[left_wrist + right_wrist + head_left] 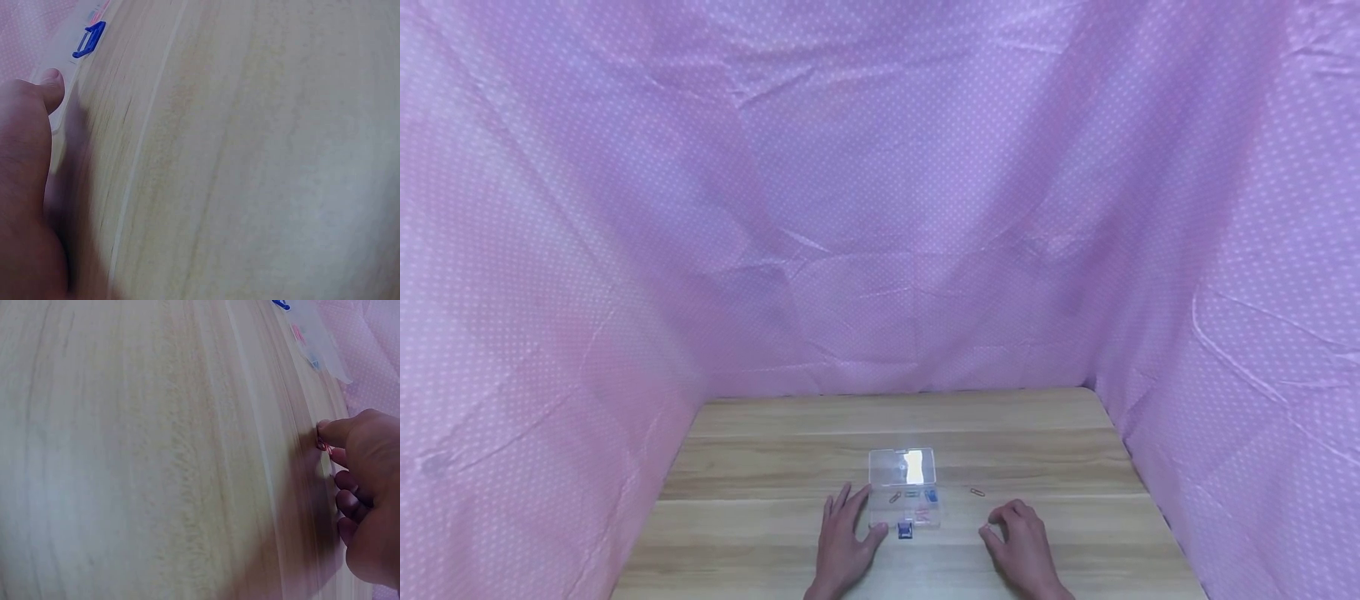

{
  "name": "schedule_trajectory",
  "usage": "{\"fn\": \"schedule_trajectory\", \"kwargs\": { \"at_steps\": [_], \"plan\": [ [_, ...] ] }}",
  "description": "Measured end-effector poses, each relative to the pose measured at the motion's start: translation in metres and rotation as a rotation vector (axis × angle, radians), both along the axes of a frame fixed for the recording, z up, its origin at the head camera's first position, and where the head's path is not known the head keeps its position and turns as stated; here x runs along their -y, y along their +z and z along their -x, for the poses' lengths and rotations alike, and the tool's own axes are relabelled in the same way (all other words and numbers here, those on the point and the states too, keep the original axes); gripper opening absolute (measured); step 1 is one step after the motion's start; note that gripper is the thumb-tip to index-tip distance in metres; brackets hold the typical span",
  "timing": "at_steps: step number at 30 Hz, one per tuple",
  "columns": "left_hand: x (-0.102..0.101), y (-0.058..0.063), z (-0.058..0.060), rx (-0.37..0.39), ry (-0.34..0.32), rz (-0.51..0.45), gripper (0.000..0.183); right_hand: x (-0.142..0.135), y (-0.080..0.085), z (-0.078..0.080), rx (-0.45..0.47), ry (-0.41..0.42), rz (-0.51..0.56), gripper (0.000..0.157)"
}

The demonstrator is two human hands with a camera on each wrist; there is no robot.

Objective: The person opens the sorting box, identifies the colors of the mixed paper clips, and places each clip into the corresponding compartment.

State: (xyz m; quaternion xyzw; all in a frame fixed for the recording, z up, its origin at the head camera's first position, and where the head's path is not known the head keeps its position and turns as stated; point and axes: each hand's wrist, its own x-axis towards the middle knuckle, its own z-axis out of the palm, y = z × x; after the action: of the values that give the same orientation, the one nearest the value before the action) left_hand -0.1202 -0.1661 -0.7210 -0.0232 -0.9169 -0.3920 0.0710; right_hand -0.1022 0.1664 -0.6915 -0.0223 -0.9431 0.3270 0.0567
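A clear plastic box (pixel 889 517) with compartments lies on the table, its lid (pixel 887 468) folded back. My left hand (pixel 844 546) holds the box's left end, thumb at the front edge and index finger by the back left corner. A blue latch (pixel 906 530) sits at the box's front. Inside are an orange paper clip (pixel 895 497), a green one (pixel 912 494), blue ones (pixel 932 496) and pink ones (pixel 922 516). Right of the box, my right hand (pixel 1024 546) is bent, with a gap between thumb and index finger. Just beyond them lies a loose paper clip (pixel 977 492).
The wood-grain table (pixel 760 467) has pink dotted cloth (pixel 887 317) hanging behind it and along both sides. Bright light reflects off the lid.
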Motion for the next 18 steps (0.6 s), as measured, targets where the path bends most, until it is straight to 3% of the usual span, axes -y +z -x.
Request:
{"fn": "schedule_trajectory", "kwargs": {
  "at_steps": [18],
  "plan": [
    [-0.0002,0.0011,0.0004,0.068,0.001,-0.017,0.073,-0.0062,0.0049,0.0035,0.078,-0.004,0.112,0.016]
  ]
}}
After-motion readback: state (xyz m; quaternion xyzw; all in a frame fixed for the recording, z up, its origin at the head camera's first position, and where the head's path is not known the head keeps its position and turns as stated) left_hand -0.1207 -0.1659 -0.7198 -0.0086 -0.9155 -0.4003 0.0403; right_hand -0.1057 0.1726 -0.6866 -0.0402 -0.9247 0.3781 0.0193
